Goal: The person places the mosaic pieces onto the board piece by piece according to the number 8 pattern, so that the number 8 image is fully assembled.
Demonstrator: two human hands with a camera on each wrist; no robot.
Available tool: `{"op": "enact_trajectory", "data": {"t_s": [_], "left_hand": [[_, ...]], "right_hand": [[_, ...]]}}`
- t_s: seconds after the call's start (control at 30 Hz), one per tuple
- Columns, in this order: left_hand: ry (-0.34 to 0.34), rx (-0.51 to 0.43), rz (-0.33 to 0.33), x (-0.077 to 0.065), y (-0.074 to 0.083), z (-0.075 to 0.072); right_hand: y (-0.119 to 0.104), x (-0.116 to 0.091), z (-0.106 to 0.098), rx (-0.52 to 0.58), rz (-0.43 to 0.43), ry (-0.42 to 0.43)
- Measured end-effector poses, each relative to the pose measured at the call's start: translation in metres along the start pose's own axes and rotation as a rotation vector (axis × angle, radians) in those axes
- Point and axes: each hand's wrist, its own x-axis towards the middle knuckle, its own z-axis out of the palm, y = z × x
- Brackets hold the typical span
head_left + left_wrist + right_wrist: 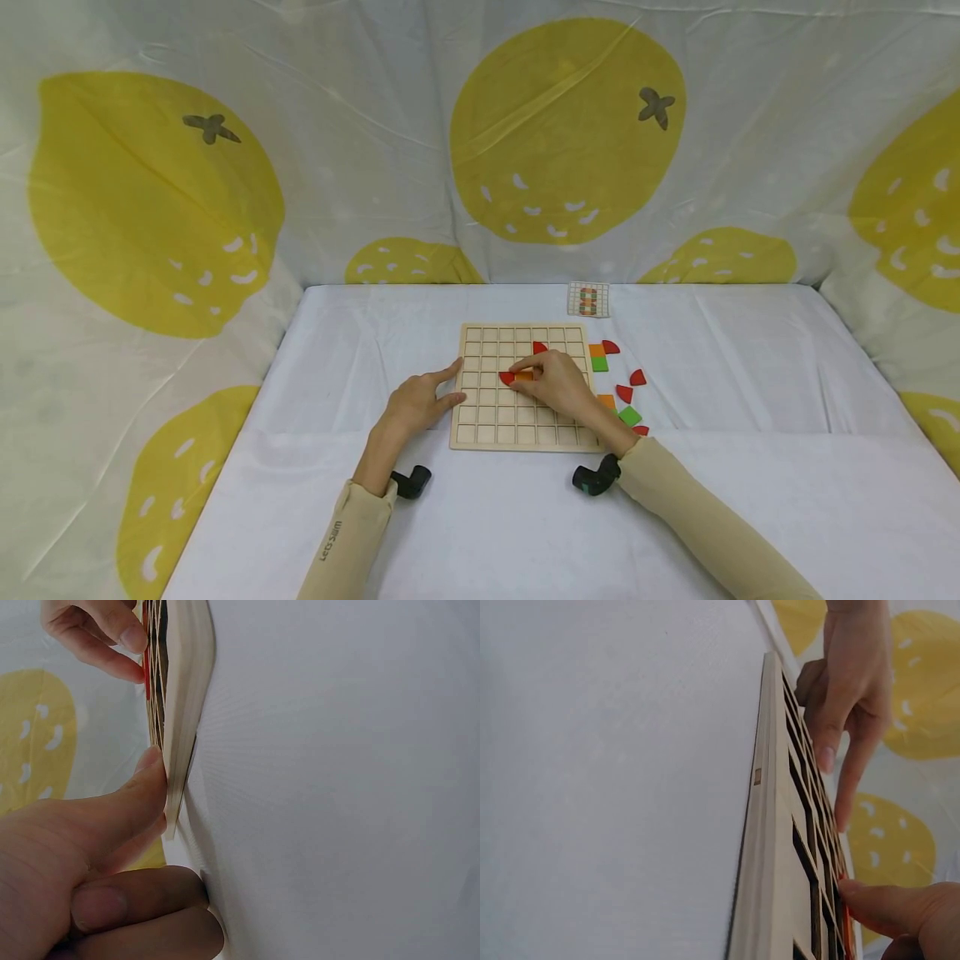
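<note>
Head view: We see a person at a white-covered table, both hands on a gridded wooden board lying flat. The L hand rests thumb & forefinger, spread apart, on the board's L edge. The R hand pinches a red quarter-round btwn thumb & forefinger at mid-grid, w/ an orange piece just beside it, partly under the fingers. A 2nd red piece sits farther up the grid. Off the R edge we spot loose red, orange & green pieces; behind the board, a small printed card. Fruit-print cloth hangs at back.

L wrist view: We get the L hand close up, thumb tip against the board's edge, lower fingers curled nr the table; up top, the R hand's fingertips touch red on the grid.

R wrist view: We see the board almost edge-on, the L hand's thumb & forefinger stretched apart at its far side, the R thumb on red, lower R; the R forefinger is hidden here.
</note>
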Motion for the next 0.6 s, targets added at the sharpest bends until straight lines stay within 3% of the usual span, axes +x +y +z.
{"op": "enact_trajectory", "data": {"t_s": [0.6], "left_hand": [[0.001, 0.011, 0.001, 0.0008, -0.0021, 0.0006]], "right_hand": [[0.0016, -0.004, -0.0092, 0.018, 0.036, -0.002]]}}
